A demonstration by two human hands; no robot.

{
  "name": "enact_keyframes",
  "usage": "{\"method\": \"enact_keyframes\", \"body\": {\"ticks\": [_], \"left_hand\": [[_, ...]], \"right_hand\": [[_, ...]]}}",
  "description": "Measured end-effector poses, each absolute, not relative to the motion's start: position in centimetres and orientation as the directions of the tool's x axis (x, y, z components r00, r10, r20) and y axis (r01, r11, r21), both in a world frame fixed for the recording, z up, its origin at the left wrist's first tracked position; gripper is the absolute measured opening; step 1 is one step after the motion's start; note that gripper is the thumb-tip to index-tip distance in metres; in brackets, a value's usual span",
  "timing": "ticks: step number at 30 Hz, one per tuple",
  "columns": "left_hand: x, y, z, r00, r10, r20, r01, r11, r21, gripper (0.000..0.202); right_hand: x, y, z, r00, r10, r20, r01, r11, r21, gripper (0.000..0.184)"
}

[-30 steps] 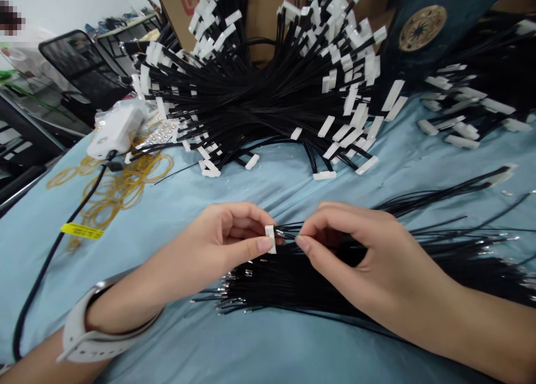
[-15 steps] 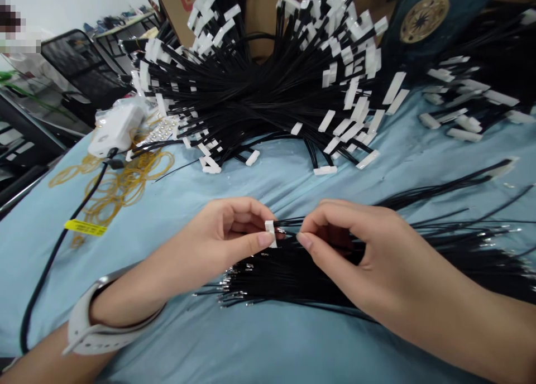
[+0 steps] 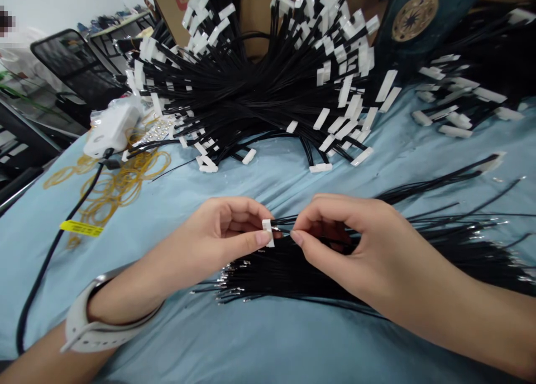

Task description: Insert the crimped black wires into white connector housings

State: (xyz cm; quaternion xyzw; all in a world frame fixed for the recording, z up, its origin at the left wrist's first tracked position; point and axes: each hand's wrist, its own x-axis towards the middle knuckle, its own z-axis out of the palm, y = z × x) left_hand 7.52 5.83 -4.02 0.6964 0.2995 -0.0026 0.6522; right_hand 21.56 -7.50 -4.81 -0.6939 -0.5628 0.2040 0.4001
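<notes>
My left hand (image 3: 221, 240) pinches a small white connector (image 3: 268, 231) between thumb and forefinger. My right hand (image 3: 355, 244) pinches a thin black wire (image 3: 285, 229) whose metal tip sits at the connector's opening. Both hands hover just above a loose bundle of black wires with bare metal terminals (image 3: 301, 272) lying on the light blue cloth (image 3: 268, 339). A white watch band wraps my left wrist.
A big heap of finished black cables with white connectors (image 3: 268, 82) fills the back; more lie at the right (image 3: 456, 105). At the left are a white charger (image 3: 111, 130) with black cord, yellow rubber bands (image 3: 121, 177), and a cardboard box (image 3: 251, 10) behind.
The wire tip in my right hand has closed the small gap to the connector. The view has shifted slightly; both hands stay in place.
</notes>
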Motion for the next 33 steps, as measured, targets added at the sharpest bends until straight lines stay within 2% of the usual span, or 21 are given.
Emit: {"method": "enact_keyframes", "body": {"ticks": [7, 15, 21, 25, 33], "left_hand": [[7.47, 5.55, -3.95, 0.838, 0.401, -0.371, 0.418, -0.033, 0.908, 0.003], [7.48, 5.72, -3.86, 0.834, 0.381, -0.399, 0.438, -0.018, 0.899, 0.006], [7.18, 5.54, -3.72, 0.829, 0.383, -0.407, 0.445, -0.013, 0.895, 0.008], [7.46, 5.58, -3.66, 0.83, 0.38, -0.409, 0.441, 0.005, 0.898, 0.006], [7.31, 5.65, -3.73, 0.826, 0.386, -0.411, 0.442, 0.01, 0.897, 0.007]], "right_hand": [[21.78, -7.5, -4.49, 0.25, 0.965, 0.08, 0.548, -0.072, -0.833, 0.015], [22.09, -7.24, -4.54, 0.243, 0.969, 0.048, 0.487, -0.079, -0.87, 0.015], [22.44, -7.0, -4.4, 0.216, 0.976, -0.033, 0.429, -0.125, -0.894, 0.015], [22.57, -6.96, -4.81, 0.236, 0.972, 0.016, 0.402, -0.083, -0.912, 0.003], [22.42, -7.24, -4.85, 0.277, 0.96, 0.05, 0.363, -0.057, -0.93, 0.011]]}}
